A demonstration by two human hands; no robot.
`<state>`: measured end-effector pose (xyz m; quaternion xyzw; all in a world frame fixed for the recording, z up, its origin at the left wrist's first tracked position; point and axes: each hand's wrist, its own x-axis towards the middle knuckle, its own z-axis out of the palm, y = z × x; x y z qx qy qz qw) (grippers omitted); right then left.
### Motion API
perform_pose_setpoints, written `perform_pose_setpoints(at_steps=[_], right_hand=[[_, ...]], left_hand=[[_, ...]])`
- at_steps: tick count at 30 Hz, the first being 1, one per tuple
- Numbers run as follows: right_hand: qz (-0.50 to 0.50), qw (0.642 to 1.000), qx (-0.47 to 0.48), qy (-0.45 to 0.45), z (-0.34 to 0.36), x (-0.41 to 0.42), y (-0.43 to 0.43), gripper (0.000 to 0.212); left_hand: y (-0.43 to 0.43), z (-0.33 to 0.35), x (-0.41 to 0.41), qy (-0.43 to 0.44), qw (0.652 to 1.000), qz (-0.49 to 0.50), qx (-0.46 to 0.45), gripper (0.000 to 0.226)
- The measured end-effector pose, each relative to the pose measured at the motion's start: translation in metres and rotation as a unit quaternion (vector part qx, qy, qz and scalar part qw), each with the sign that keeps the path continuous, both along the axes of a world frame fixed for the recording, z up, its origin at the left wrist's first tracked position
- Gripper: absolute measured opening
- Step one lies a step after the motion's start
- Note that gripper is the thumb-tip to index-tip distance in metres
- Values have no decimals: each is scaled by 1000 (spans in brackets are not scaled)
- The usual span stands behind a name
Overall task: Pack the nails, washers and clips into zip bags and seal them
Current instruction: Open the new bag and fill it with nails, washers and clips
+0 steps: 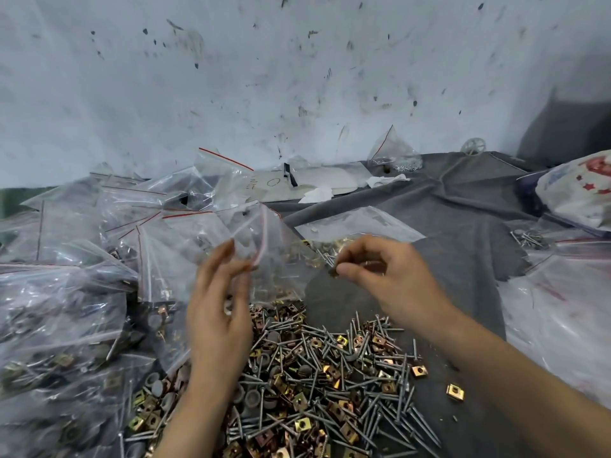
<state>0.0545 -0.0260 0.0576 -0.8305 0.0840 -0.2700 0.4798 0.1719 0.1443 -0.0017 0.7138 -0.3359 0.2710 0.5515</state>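
A loose heap of grey nails [330,365], brass-coloured square clips [455,391] and round grey washers [250,398] lies on the grey cloth in front of me. My left hand [218,312] holds up a clear zip bag [264,246] with a red strip, fingers and thumb pinching its mouth. My right hand [383,276] is just to the right of the bag, pinching a small dark metal piece [333,272] between thumb and fingers. What the piece is cannot be made out.
Several filled zip bags [66,309] are piled on the left. More clear bags [562,309] lie at the right, with a printed white bag [582,193] behind. Papers [317,183] and a small bag [393,153] sit against the stained white wall.
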Motion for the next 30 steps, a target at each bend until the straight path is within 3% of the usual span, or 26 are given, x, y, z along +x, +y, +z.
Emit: perform_pose_setpoints(at_steps=[2,5,8,10,15,20,22,26,30], right_hand=[[5,994,-48,-94,16,-5,9,14],[-12,963,-212,-164,28,-7,23,7],[-34,936,-332,-112,22,-1,24,7],[-52,940,-331,-70,13,2,21,13],[-121,964,-197,-129,-7,4,8,19],[-68,981,-136,121,-48,12,-8,26],[-52,981,-80,171,-60,15,-9,39],[-6,976,166,144,-58,27,4,59],[63,913,392,97,-45,37,29,73]], left_hand=[[-6,-2,-5,-72,995,-47,59,15],[-10,-6,-11,-116,978,-124,120,14],[-11,-8,-13,-146,968,-148,138,14],[-11,-8,-15,-140,969,-145,144,14],[-9,-2,-15,-89,989,-63,102,9],[-2,-3,-3,-39,999,24,22,16],[-1,4,0,-16,1000,16,6,16],[-19,56,4,-20,999,-29,25,19],[-37,127,6,1,995,-85,46,18]])
